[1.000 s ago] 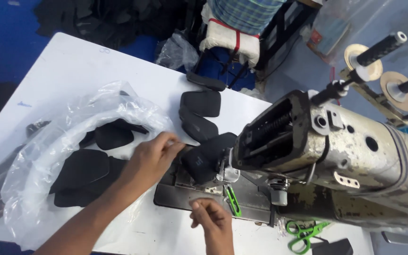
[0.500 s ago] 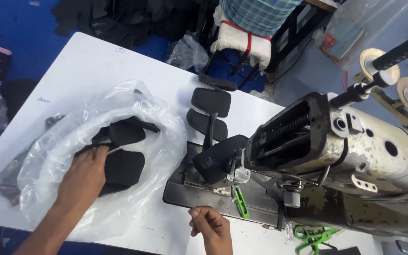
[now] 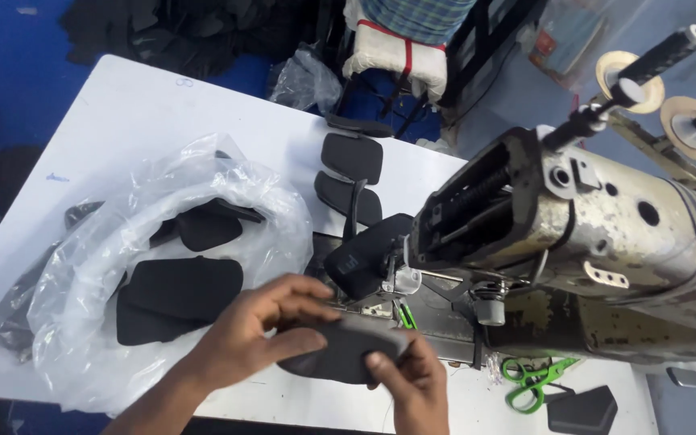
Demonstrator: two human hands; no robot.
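Big old sewing machine (image 3: 606, 242) fills the right of my white table (image 3: 122, 105), plastic bag (image 3: 147, 242) of black pads sits left. My left hand (image 3: 259, 330) and right hand (image 3: 412, 383) both grip one black pad (image 3: 344, 350) just in front of the needle.

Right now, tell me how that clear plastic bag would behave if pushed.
The clear plastic bag looks thin and crumpled, so it would likely buckle rather than slide whole. The black padded pieces lying in it probably anchor it. Its glossy film seems slippery and light.
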